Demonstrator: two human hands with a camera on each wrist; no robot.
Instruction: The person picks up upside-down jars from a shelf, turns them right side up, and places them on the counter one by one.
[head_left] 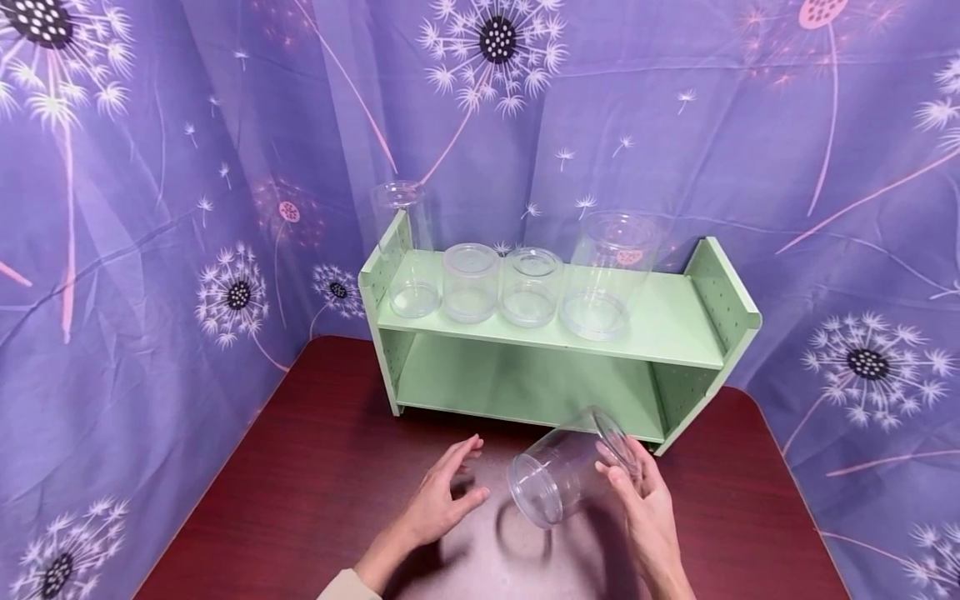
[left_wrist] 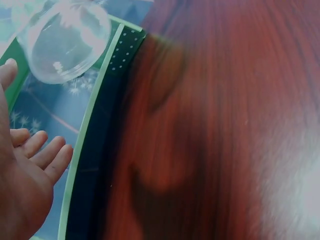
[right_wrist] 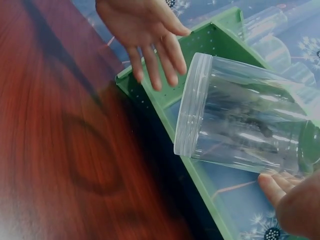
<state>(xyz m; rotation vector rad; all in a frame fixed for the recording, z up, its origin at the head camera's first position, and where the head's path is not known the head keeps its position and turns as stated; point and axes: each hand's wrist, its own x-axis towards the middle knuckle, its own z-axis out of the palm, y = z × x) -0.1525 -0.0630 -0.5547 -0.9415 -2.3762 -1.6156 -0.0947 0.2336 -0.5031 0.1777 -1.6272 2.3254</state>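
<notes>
A clear plastic jar [head_left: 570,467] is tilted over the table in front of the shelf, its ridged, wider end toward the left. My right hand [head_left: 648,512] grips it near the right end, thumb on the near side and fingers partly hidden behind the rim. In the right wrist view the jar [right_wrist: 250,115] looks see-through, with nothing visible inside. My left hand [head_left: 438,500] is held to the left of the jar, fingers spread and relaxed, with a gap between its fingertips and the jar's end. It holds nothing.
A light green two-level shelf [head_left: 675,321] stands at the back of the dark red wooden table [head_left: 300,467]. On its upper level are a tall narrow jar [head_left: 412,292], two short jars [head_left: 471,287] and a large jar [head_left: 600,292]. A purple dandelion-print cloth [head_left: 645,108] hangs behind.
</notes>
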